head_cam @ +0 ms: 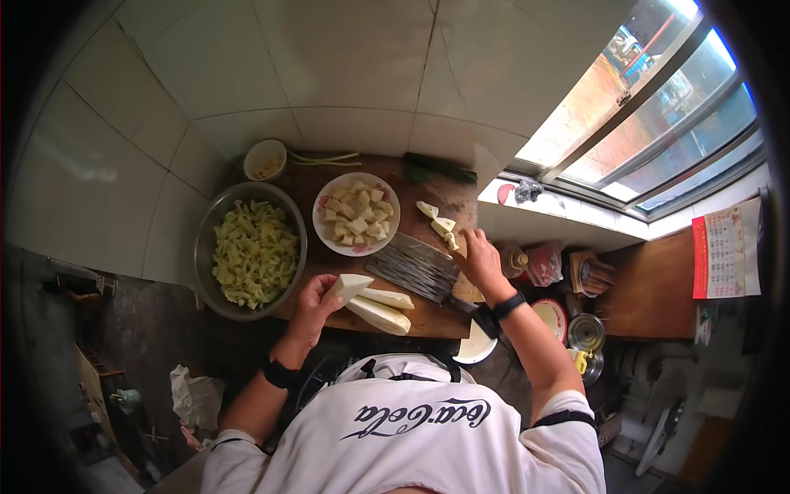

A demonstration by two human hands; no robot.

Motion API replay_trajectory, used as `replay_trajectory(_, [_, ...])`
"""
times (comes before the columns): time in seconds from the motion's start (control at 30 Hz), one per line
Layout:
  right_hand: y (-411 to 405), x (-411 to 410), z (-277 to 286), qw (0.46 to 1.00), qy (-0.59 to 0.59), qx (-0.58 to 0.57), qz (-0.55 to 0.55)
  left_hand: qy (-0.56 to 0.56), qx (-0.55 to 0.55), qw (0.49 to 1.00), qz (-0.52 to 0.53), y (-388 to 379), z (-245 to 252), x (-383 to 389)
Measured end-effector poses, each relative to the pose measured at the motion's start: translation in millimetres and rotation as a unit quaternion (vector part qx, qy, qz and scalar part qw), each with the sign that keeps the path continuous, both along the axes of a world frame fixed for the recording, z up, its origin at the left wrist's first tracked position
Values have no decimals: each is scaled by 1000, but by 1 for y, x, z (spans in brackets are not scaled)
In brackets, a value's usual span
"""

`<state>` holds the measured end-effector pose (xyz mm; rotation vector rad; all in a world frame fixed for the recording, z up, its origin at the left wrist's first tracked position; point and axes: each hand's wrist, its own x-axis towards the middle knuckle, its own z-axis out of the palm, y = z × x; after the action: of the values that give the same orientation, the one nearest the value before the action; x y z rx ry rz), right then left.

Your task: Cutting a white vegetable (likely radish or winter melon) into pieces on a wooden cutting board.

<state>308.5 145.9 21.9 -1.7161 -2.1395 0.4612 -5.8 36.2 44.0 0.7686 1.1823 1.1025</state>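
Observation:
My left hand (315, 309) grips a pale peeled vegetable piece (350, 285), apparently eggplant, over the front of the wooden cutting board (432, 326). Two longer peeled pieces (379, 315) lie beside it. A cleaver (413, 265) rests flat on the board, its handle towards the lower right. At the board's right side, the fingertips of my right hand (481, 262) are at the end of a row of small pale chunks (442, 226); whether they pinch one is hidden. Behind the cleaver, a flowered white plate (321, 231) holds pale cubes (359, 213).
Left of the plate stands a metal basin (200, 259) of torn greens (253, 259). Behind are a small bowl (253, 157), scallions (324, 159) and dark green cucumbers (441, 167). A white bowl (478, 346) sits below the board's front right. Bottle (514, 262) and bags stand right.

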Motion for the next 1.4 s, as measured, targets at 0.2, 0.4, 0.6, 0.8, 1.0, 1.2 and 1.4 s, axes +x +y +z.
replay_trajectory(0.2, [51,-26,-27,996,-78,-20,32,-4,1,1000,10,-16,-2,-21])
replay_trajectory(0.4, [95,-15,-59,992,92,-88,-16,-17,-3,999,48,-34,-9,-44])
replay_trajectory(0.6, [106,-59,-41,997,-36,-16,-59,-21,-10,999,44,-47,-11,-55])
replay_trajectory(0.8, [85,-59,-47,999,37,16,25,-26,-4,999,39,-50,-4,-44])
replay_trajectory(1.0, [75,2,-22,984,47,-135,104,-48,3,996,79,-58,-1,-30])
replay_trajectory(1.2, [42,4,-34,985,-51,-61,152,-55,-29,992,107,-79,6,-6])
replay_trajectory(1.4, [44,2,-37,985,-100,-31,138,-34,-19,986,160,-102,23,13])
